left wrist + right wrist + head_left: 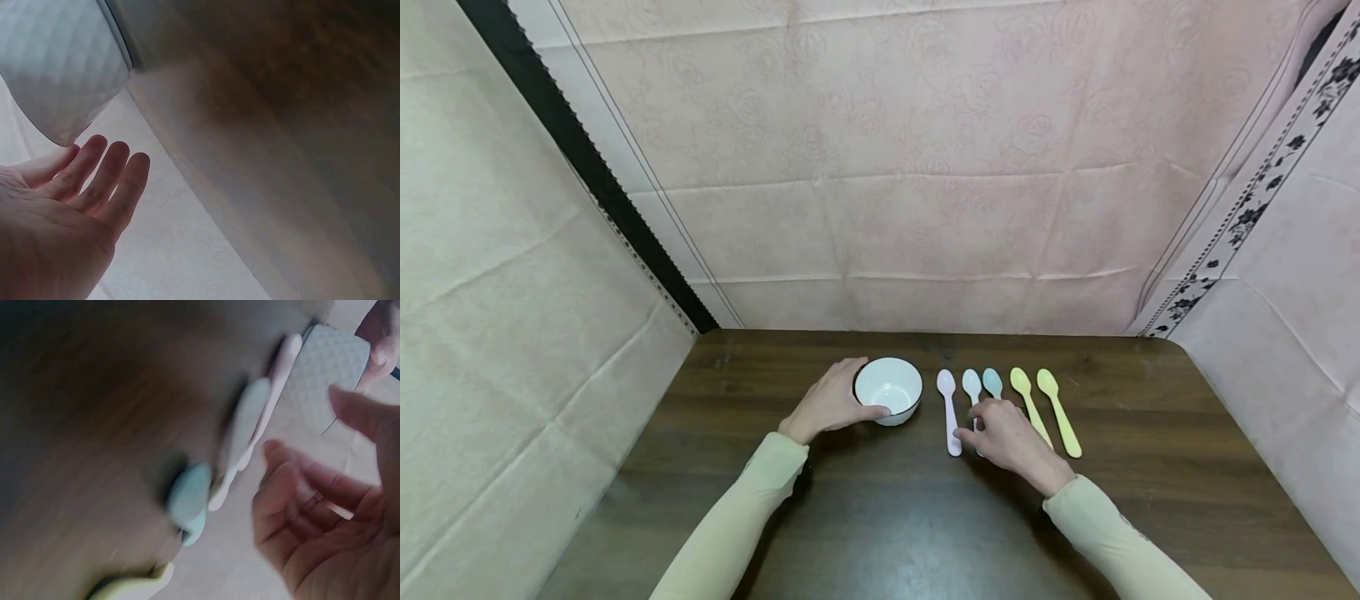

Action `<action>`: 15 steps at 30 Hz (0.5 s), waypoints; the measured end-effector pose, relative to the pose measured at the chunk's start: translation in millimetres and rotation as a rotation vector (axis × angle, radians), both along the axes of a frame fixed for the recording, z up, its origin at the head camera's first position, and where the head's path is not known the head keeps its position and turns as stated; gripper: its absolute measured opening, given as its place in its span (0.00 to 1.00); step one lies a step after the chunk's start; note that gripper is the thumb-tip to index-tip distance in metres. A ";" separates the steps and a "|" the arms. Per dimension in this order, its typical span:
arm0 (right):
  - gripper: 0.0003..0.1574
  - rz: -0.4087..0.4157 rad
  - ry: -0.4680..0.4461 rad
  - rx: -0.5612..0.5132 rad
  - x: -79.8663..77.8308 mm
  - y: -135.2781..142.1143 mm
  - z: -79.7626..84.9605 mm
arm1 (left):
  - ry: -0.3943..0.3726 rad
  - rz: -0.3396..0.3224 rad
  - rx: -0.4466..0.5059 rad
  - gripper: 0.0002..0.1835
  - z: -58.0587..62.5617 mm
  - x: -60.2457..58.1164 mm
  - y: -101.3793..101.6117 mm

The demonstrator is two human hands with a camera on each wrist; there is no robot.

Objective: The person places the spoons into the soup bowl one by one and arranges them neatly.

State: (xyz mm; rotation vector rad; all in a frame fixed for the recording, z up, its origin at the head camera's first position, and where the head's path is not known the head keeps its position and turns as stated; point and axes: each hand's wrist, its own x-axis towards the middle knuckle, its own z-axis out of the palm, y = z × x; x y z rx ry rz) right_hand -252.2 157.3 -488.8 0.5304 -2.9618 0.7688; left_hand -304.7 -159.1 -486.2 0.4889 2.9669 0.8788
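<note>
My left hand (837, 400) is at the left side of a small white bowl (889, 390) with a dark rim, thumb on its front and fingers round the back. In the left wrist view the fingertips lie right at the bowl's edge (69, 69). My right hand (1009, 435) hovers over a row of spoons, thumb and bent fingers apart with nothing between them. Beneath it are a pale blue-white spoon (972, 383) and a teal spoon (992, 381), their handles largely hidden. A lilac spoon (950, 412) lies just left of the fingertips.
Right of the hand lie a yellow spoon (1021, 381), partly covered by it, and another yellow spoon (1060, 414). Everything stands on a dark wooden table (887, 517). Pale cloth (925, 208) hangs behind the table and at both sides.
</note>
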 end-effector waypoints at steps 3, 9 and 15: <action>0.17 -0.028 -0.007 -0.018 0.3 -4.8 1.1 | 0.000 -0.002 -0.004 0.59 -0.5 -1.6 1.6; 0.13 -0.084 -0.052 -0.035 0.9 -12.4 2.2 | 0.013 -0.002 -0.013 0.59 -0.9 -2.9 3.9; 0.12 -0.076 -0.046 -0.024 1.7 -16.0 -2.2 | 0.010 -0.016 -0.018 0.59 -2.3 -3.3 2.8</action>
